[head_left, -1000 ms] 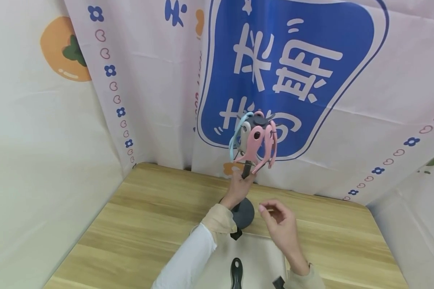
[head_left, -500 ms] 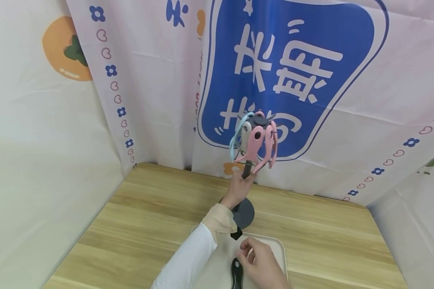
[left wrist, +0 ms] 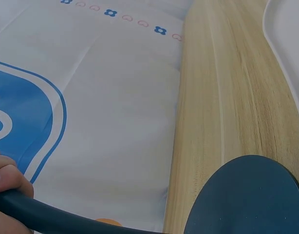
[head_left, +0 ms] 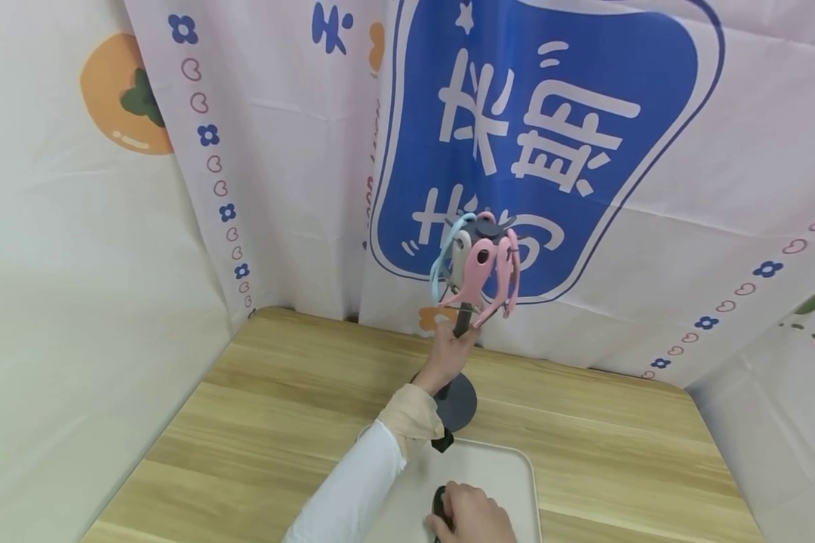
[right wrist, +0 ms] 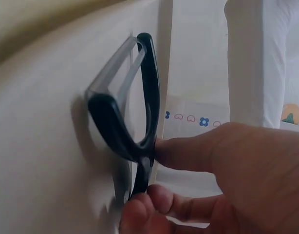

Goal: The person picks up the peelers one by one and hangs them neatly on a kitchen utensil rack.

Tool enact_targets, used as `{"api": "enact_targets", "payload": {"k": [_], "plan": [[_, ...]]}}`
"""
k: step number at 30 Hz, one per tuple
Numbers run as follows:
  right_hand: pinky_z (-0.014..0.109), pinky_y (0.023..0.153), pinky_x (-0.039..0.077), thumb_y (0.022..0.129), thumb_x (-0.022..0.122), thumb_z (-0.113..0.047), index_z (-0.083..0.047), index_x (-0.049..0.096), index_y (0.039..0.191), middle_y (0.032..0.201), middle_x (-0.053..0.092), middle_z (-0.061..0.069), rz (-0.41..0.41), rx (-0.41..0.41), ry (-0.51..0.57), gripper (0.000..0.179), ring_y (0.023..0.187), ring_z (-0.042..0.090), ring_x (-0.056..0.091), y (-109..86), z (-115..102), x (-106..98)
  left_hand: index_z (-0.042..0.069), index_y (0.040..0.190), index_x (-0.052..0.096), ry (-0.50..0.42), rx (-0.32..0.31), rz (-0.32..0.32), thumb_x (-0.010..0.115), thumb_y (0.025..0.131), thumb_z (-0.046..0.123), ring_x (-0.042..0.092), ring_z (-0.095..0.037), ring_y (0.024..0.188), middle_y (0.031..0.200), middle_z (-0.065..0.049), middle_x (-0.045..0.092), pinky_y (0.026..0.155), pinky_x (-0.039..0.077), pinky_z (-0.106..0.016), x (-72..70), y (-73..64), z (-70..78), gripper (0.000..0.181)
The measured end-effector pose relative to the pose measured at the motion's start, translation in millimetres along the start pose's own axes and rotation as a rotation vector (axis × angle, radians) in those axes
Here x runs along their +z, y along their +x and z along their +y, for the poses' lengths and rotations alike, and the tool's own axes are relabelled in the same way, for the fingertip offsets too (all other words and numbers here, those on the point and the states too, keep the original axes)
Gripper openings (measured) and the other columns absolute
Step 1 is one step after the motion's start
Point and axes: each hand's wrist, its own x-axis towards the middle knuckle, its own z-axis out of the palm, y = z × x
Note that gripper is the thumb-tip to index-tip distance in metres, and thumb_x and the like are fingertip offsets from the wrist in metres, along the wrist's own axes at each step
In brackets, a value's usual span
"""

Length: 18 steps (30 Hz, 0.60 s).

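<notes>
My left hand (head_left: 446, 354) grips the dark pole (head_left: 462, 320) of an upright stand, whose round base (head_left: 459, 403) rests on the table. From the stand's top hang several utensils: pink peelers (head_left: 476, 273), a grey one (head_left: 459, 260) and a light blue one (head_left: 438, 275). The left wrist view shows fingers (left wrist: 12, 178) wrapped round the pole (left wrist: 66, 217). Low in the head view, my right hand (head_left: 475, 516) pinches a black Y-shaped peeler (head_left: 438, 501) over the cream tray (head_left: 531, 483). Up close, thumb and fingers hold the peeler (right wrist: 110, 124) by its handle, blade end toward the far side.
The wooden table (head_left: 618, 452) surrounds the tray, which lies just in front of the stand's base. Printed cloth (head_left: 312, 188) hangs behind the table's back edge and at both sides. A small black block (head_left: 442, 440) shows by my left cuff.
My right hand has come down and left from beside the stand to the tray and taken hold of the black peeler. The left hand stays on the pole.
</notes>
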Motion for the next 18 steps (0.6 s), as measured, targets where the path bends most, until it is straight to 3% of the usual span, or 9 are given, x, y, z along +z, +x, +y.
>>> {"api": "enact_targets", "payload": {"k": [8, 13, 18], "plan": [[0.051, 0.060, 0.055, 0.088, 0.082, -0.041, -0.006, 0.065, 0.094, 0.073, 0.065, 0.007, -0.041, 0.125, -0.022, 0.039, 0.065, 0.027, 0.064, -1.1, -3.8, 7.8, 0.014, 0.060, 0.046, 0.022, -0.010, 0.014, 0.053, 0.105, 0.012, 0.025, -0.007, 0.042, 0.049, 0.011, 0.033, 0.043, 0.024, -0.026, 0.1, -1.1, -1.1, 0.045], [0.053, 0.060, 0.057, 0.086, 0.079, -0.032, -0.003, 0.064, 0.091, 0.071, 0.064, 0.009, -0.041, 0.118, 0.041, 0.033, 0.063, 0.030, 0.064, -0.3, -2.1, 6.9, 0.014, 0.060, 0.046, 0.021, 0.003, 0.020, 0.053, 0.104, 0.011, 0.025, -0.007, 0.041, 0.049, 0.012, 0.033, 0.043, 0.023, -0.026, 0.2, 0.2, -1.7, 0.044], [0.048, 0.055, 0.053, 0.085, 0.075, -0.029, -0.007, 0.059, 0.084, 0.066, 0.060, 0.007, -0.033, 0.087, 0.074, 0.027, 0.059, 0.026, 0.059, -2.3, 0.0, 2.6, 0.014, 0.060, 0.046, 0.019, 0.003, 0.018, 0.053, 0.104, 0.011, 0.024, -0.007, 0.041, 0.049, 0.011, 0.033, 0.043, 0.023, -0.026, -0.4, 0.8, -1.5, 0.045]]}}
